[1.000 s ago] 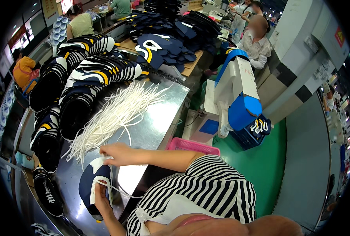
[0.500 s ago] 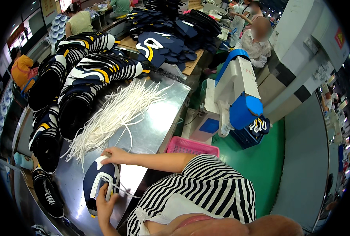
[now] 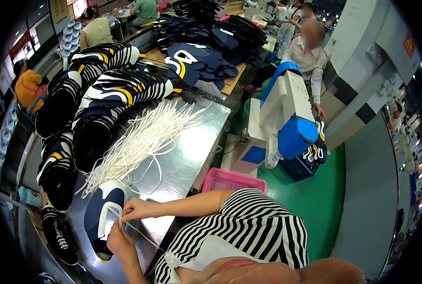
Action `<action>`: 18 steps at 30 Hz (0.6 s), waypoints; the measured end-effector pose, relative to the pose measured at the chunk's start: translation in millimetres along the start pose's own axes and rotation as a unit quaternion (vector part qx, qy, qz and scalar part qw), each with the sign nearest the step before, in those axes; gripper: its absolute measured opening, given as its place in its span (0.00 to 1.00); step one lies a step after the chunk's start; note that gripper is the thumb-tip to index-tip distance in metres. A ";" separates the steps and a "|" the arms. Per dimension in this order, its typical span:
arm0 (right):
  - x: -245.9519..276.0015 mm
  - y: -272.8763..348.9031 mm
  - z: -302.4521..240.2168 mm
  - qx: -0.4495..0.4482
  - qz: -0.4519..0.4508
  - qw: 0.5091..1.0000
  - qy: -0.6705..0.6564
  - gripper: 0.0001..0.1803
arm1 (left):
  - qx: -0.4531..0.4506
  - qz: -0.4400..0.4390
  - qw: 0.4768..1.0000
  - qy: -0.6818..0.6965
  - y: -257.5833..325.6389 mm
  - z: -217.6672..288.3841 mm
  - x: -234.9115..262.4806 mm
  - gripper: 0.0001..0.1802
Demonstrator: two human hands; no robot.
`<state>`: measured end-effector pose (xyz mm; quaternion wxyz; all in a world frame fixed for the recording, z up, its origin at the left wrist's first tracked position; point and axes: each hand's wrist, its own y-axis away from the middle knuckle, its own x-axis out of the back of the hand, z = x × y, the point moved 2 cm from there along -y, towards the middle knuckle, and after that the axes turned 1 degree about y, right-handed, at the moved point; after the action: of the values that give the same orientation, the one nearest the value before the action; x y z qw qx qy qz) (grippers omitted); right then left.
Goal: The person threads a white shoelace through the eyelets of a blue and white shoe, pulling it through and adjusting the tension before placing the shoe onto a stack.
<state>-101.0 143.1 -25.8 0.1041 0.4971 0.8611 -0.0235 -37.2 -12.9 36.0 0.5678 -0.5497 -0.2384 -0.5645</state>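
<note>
A navy shoe upper (image 3: 92, 212) with white overlays and a yellow tab lies on the metal tabletop before me. A white shoelace (image 3: 143, 236) runs from its eyelet strip, and one end trails toward my striped shirt. My right hand (image 3: 139, 208) reaches in from the right, its fingers pinched on the lace beside the eyelets. Just below it is my left hand (image 3: 121, 242), thumb and fingers closed on the lace at the upper's edge. The fingertips of both hands almost meet. A heap of loose white laces (image 3: 140, 144) spreads just beyond the upper.
Rows of stacked shoe uppers (image 3: 121, 90) line the table's left side. Flat navy pieces (image 3: 199, 61) are piled at the back. A pink basket (image 3: 234, 181) and a blue-and-white machine (image 3: 287, 109) stand to the right. A co-worker's hand (image 3: 320, 111) reaches toward a blue crate (image 3: 298, 170).
The shoe upper has shifted slightly left and up. My right hand has moved from its toe to the eyelets and pinches the lace. The co-worker's arm now extends to the crate.
</note>
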 end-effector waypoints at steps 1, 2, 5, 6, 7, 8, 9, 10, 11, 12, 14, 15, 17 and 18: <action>-0.9 0.4 -1.6 0.007 -0.002 1.000 -0.018 0.16 | -0.005 0.007 1.000 0.006 -1.6 2.9 2.3 0.11; -1.4 0.9 -2.6 0.014 -0.004 0.999 -0.035 0.15 | -0.009 0.015 1.000 0.013 -3.9 7.0 5.8 0.11; -5.1 0.0 -3.2 0.026 -0.005 0.999 0.018 0.15 | -0.018 0.019 1.000 -0.007 -4.2 11.9 10.2 0.11; -4.9 -0.3 -3.6 0.029 -0.004 0.999 0.020 0.15 | -0.020 0.018 0.999 -0.020 -4.1 13.0 11.0 0.11; -5.3 -0.2 -6.1 0.032 -0.003 0.999 0.023 0.15 | -0.019 0.024 0.999 -0.026 -4.5 14.1 12.7 0.12; -5.5 0.4 -8.5 0.036 -0.002 0.999 0.025 0.15 | -0.019 0.029 0.999 -0.031 -5.1 15.4 14.3 0.12; -5.2 2.4 -10.8 0.052 -0.004 0.999 0.010 0.15 | -0.019 0.034 0.999 -0.036 -6.1 16.7 15.9 0.12; -5.1 7.1 -14.8 0.067 -0.007 0.998 -0.004 0.15 | -0.023 0.036 0.999 -0.030 -7.0 19.0 18.1 0.12; -4.7 10.4 -17.3 0.082 -0.009 0.996 -0.019 0.15 | -0.028 0.038 0.999 -0.024 -9.4 21.7 21.1 0.12; -4.3 10.6 -16.0 0.071 -0.018 0.996 -0.043 0.15 | -0.033 0.039 0.999 -0.018 -11.6 24.1 23.5 0.12; -4.5 11.9 -20.6 0.049 -0.037 0.994 -0.091 0.14 | -0.021 0.044 0.999 -0.013 -13.7 24.6 27.0 0.12; -4.2 13.9 -22.4 0.043 -0.062 0.994 -0.085 0.14 | -0.013 0.047 0.999 -0.006 -14.2 22.9 27.9 0.12; -5.8 29.3 -46.3 0.028 -0.115 0.990 -0.072 0.14 | 0.014 0.049 0.998 0.042 -13.7 12.7 33.4 0.11; -4.1 33.5 -45.4 0.050 -0.131 0.990 -0.020 0.14 | 0.029 0.048 0.995 0.084 -14.8 7.9 38.4 0.11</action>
<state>-77.3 163.0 21.5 0.0927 0.3841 0.9142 -0.0904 -38.2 -16.7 77.6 0.6277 -0.4944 -0.1791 -0.5740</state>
